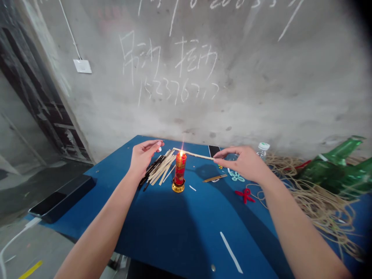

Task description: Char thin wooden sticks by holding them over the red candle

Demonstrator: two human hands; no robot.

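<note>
A lit red candle (179, 171) in a gold holder stands in the middle of the blue table (174, 232). My right hand (242, 162) pinches one end of a thin pale strip (193, 154), whose other end reaches over the flame. My left hand (143, 155) is curled, with a small white object at its fingertips, and hovers above a pile of pale and dark strips (159, 167) left of the candle.
A phone (214, 150) lies behind the candle. Close to my right hand are a red knot (245, 194), a teal knot (236, 176) and a plastic bottle (263, 150). Tangled straw cord (319, 201) and green bottles (337, 166) fill the right side. A dark device (62, 197) sits on the left edge.
</note>
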